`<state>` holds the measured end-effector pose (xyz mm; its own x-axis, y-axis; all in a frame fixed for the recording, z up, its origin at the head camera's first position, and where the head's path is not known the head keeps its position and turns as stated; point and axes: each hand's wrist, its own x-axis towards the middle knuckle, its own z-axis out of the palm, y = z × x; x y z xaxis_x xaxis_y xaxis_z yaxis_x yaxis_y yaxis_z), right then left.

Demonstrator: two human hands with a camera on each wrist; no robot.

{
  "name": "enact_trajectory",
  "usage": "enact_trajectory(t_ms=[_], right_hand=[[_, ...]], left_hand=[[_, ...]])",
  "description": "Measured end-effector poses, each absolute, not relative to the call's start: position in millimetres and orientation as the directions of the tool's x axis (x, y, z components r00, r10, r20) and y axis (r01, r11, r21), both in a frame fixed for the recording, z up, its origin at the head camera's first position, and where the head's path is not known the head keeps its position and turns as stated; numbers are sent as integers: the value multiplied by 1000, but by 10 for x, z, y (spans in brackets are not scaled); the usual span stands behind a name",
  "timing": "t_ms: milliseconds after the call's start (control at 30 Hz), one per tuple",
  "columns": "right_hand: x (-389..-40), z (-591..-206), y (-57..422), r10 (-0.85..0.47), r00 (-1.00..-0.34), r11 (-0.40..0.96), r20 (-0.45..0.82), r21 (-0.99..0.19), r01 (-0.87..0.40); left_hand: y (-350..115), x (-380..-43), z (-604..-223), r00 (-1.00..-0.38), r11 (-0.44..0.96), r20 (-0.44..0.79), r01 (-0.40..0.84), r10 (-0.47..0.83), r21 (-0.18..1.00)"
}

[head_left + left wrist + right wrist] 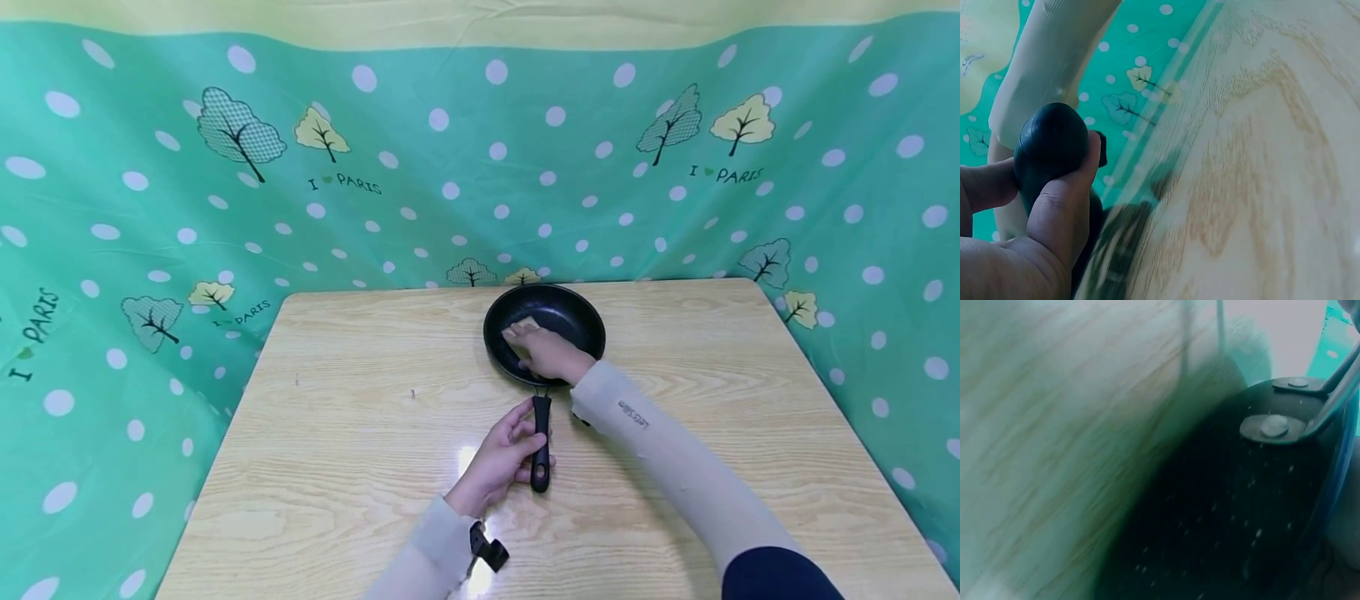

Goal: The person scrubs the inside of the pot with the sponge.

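Observation:
A black frying pan [573,312] is at the far middle of the table, its handle [542,412] pointing toward me. My left hand [498,458] grips that handle, with the thumb on one side and fingers on the other; the left wrist view shows the handle's rounded end [1054,137] between them. Inside the pan, my right hand [555,354] reaches down and holds a small tan pad [529,322] against the inner surface. Most of the pad is hidden under the fingers. The right wrist view shows the pan's speckled outer side [1210,519] and riveted metal bracket [1272,427].
The wooden table [337,467] extends to both sides of the pan. A green dotted curtain [420,208] hangs behind the table and along its sides. A small black device [489,547] is strapped at the left wrist.

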<state>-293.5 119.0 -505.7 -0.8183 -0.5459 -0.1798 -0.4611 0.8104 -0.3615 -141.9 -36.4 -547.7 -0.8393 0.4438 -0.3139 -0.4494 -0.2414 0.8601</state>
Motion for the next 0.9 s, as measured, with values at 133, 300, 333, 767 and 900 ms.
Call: enact_trajectory(t_ms=[133,300,333,767,900], right_hand=[[-2978,-5064,1123,-537,-824,817,-180,-355,-455],[-3065,-5052,1068,-526,-833,822,-172,-353,-446],[-3085,-5047,1067,-519,-837,825,-174,-358,-437],[-3252,-5067,1239,-447,-877,856,-175,-370,-362],[-3242,-5068,1267,-447,-880,851,-161,-381,-363]], left_hand=[[-368,-1417,-5469,-838,-234,-317,-450,444,862],[-376,-1417,-5464,-842,-230,-311,-441,440,868],[-376,-1418,-5465,-843,-229,-307,-437,442,870],[-379,-1405,-5481,-843,-231,-314,-443,436,866],[-387,-1407,-5474,-845,-229,-314,-440,433,868]])
